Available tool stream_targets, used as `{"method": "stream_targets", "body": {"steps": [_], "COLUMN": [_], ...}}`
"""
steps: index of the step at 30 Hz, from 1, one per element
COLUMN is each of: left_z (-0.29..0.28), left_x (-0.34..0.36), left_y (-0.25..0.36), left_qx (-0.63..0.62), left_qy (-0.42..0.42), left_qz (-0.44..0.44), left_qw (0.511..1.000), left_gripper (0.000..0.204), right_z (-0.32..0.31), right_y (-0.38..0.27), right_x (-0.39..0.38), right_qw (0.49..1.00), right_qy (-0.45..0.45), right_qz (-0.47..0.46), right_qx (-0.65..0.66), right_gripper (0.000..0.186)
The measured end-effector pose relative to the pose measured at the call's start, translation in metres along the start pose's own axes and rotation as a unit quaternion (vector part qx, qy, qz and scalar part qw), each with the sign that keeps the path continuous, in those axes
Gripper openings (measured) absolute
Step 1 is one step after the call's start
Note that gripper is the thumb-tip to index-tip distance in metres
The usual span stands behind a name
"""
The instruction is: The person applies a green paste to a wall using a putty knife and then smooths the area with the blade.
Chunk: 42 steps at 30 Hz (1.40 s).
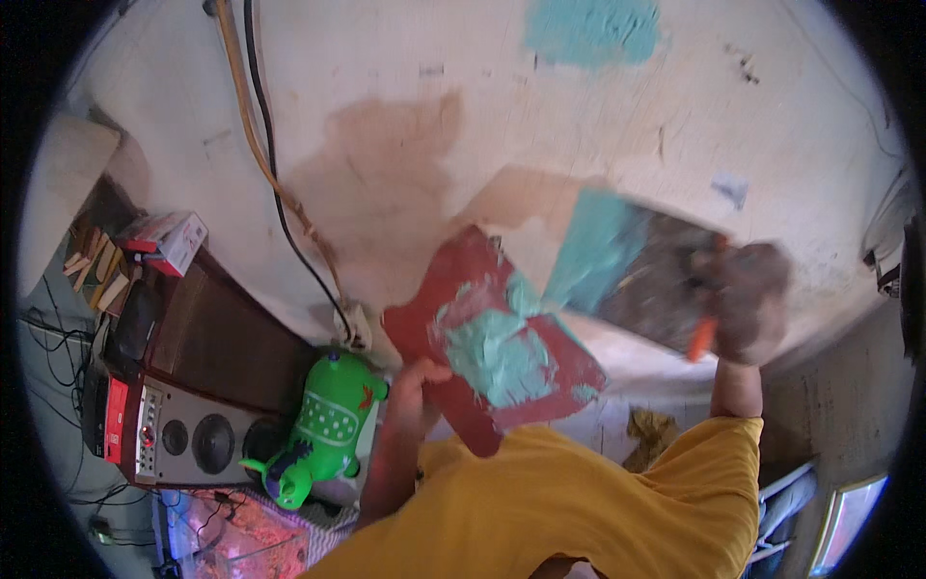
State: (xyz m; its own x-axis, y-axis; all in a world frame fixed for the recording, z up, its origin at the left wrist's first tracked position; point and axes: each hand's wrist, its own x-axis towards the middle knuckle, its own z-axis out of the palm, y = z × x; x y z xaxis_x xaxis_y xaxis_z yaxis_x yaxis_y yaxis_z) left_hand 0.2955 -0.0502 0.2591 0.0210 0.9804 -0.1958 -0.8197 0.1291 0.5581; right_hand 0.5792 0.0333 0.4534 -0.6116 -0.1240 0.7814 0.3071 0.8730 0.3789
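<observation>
Paste, thick and turquoise, lies on the flat dark-red board clamped in the left hand — the blurred right hand is closed around the orange handle of a wide, rectangular grey trowel, its turquoise-smeared end near the board, before the off-white wall.

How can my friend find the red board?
Start at the yellow shirt at the bottom, then go up and left to the left hand. It holds the red board, smeared with teal paste. The trowel beside it has paste too, but the board is red, not dark grey.
</observation>
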Motion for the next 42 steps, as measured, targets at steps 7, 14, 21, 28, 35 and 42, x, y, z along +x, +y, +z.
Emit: {"method": "stream_targets", "body": {"steps": [7, 14, 21, 28, 35, 42], "left_z": [-0.001, -0.045, -0.076, -0.074, -0.073, -0.086], "left_x": [0.013, 0.025, 0.017, 0.017, 0.027, 0.031], "left_y": [0.05, 0.072, 0.087, 0.088, 0.07, 0.057], "left_qx": [0.072, -0.007, -0.012, -0.031, -0.082, -0.206], "left_qy": [-0.084, -0.11, -0.109, -0.093, -0.127, -0.234], "left_qz": [-0.024, -0.108, -0.124, -0.135, -0.209, -0.205], "left_qw": [0.994, 0.988, 0.986, 0.986, 0.966, 0.928], "left_gripper": [0.043, 0.044, 0.044, 0.044, 0.047, 0.045], "right_z": [0.044, 0.114, 0.114, 0.091, 0.123, 0.103], "right_y": [-0.071, -0.105, -0.109, -0.102, -0.105, -0.081], "right_x": [-0.036, -0.04, -0.047, -0.051, -0.046, -0.09], "right_qw": [0.687, 0.489, 0.518, 0.541, 0.462, 0.479], "right_qy": [0.079, -0.033, -0.09, -0.019, -0.036, -0.096], "right_qz": [0.607, 0.662, 0.693, 0.711, 0.67, 0.727], "right_qx": [0.391, 0.567, 0.493, 0.449, 0.58, 0.482], "right_gripper": [0.031, 0.024, 0.022, 0.027, 0.023, 0.029]}}
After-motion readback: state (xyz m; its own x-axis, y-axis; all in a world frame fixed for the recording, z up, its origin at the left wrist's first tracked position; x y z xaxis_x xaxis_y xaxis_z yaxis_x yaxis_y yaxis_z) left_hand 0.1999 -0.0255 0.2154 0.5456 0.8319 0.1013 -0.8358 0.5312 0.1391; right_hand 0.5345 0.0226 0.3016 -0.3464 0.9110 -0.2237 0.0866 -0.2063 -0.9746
